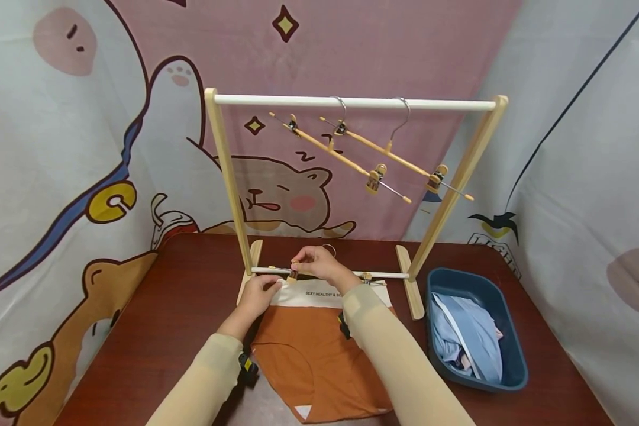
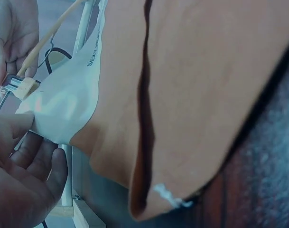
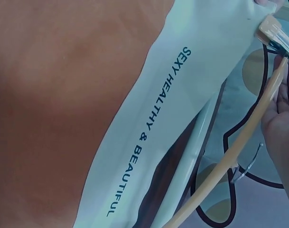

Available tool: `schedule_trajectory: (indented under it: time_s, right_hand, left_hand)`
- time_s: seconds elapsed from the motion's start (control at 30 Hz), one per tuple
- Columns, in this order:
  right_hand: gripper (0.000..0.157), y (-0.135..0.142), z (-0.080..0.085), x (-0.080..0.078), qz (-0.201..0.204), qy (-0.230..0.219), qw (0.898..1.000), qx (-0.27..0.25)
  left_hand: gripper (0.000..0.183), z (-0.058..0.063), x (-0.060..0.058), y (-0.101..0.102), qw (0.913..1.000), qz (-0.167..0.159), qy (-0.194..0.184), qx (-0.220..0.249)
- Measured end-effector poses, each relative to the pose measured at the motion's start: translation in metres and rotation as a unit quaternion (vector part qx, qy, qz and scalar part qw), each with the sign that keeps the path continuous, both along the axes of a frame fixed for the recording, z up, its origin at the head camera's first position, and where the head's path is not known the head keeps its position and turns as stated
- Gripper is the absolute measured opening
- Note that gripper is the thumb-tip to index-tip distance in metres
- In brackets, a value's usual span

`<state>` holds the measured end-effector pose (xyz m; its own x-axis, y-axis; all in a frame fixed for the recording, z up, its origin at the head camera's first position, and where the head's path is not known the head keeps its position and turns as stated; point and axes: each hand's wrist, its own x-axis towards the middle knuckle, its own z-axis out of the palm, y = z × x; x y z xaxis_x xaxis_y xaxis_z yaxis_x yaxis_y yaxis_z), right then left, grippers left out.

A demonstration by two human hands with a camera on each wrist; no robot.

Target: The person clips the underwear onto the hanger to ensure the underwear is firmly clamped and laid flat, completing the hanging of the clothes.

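Observation:
Orange underpants (image 1: 319,361) with a white printed waistband (image 3: 158,104) lie spread in front of the rack. My left hand (image 1: 258,297) pinches the waistband's left corner between thumb and fingers, seen closely in the left wrist view. My right hand (image 1: 322,264) grips the left clip (image 2: 24,87) of a wooden clip hanger (image 3: 234,147), with the clip's jaws right at the waistband's edge. The hanger's other clip (image 1: 367,277) sits at the waistband's right part. Part of the hanger is hidden behind my right hand in the head view.
A wooden rack (image 1: 226,177) with a white top rail (image 1: 298,102) stands behind the underpants. Two clip hangers (image 1: 341,156) hang from it with bare clips. To the right, a blue basin (image 1: 513,349) holds folded light-blue cloth (image 1: 471,337) on the brown table (image 1: 133,319).

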<state>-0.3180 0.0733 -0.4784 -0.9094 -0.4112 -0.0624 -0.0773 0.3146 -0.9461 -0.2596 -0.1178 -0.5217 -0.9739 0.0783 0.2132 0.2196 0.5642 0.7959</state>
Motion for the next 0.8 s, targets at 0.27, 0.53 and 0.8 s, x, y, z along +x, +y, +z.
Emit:
schedule_trajectory:
  time_s: [0.27, 0.53, 0.8]
  right_hand:
    - [0.013, -0.0005, -0.0009, -0.0007, -0.001, 0.000, 1.000, -0.007]
    - [0.013, 0.0007, -0.0010, -0.0012, -0.006, 0.011, 1.000, -0.005]
    - [0.013, 0.0008, -0.0005, -0.0002, -0.001, 0.007, 1.000, -0.010]
  left_hand:
    - [0.016, -0.0010, -0.0017, -0.0004, 0.9998, -0.008, -0.013, 0.009]
    - [0.019, -0.0018, -0.0032, 0.0001, 0.9993, -0.020, -0.029, 0.010]
    - [0.019, -0.0004, -0.0029, 0.0020, 0.9993, -0.014, -0.031, 0.014]
